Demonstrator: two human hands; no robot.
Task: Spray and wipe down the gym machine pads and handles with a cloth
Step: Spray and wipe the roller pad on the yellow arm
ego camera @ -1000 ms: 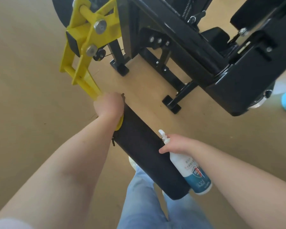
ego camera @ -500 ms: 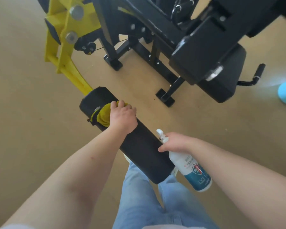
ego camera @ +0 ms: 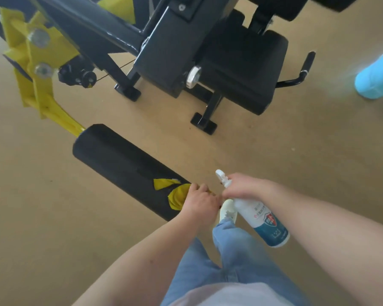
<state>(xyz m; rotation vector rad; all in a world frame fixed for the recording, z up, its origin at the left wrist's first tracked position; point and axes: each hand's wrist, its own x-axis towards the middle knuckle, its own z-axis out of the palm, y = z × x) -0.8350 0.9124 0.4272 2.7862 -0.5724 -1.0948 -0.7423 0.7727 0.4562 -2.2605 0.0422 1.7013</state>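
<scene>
One black roller pad (ego camera: 124, 164) lies across the middle of the view, its length running from 10 o'clock to 4 o'clock, with one yellow lever arm (ego camera: 38, 69) joined to its 10 o'clock end. One yellow cloth (ego camera: 177, 196) sits bunched on the pad's 4 o'clock end. The left hand (ego camera: 199, 204) has its fingers curled over the cloth and presses it onto the pad.

Just beside it, toward 3 o'clock, the right hand (ego camera: 245, 186) is wrapped round the neck of one white and blue spray bottle (ego camera: 265, 219). The nozzle points to 11 o'clock and the base to 5 o'clock. The bottle's wall is opaque, so how much liquid it holds cannot be told.

One black seat pad (ego camera: 241, 71) shows at 1 o'clock, and one handle (ego camera: 306, 65) with a black grip at 2 o'clock. Two bolts (ego camera: 38, 38) are on the yellow arm. Two black feet (ego camera: 203, 124) of the frame stand on the tan floor (ego camera: 53, 217). One light blue object (ego camera: 376, 78), possibly a container, sits at the 2 o'clock edge. One white shoe (ego camera: 227, 210) shows below the hands.
</scene>
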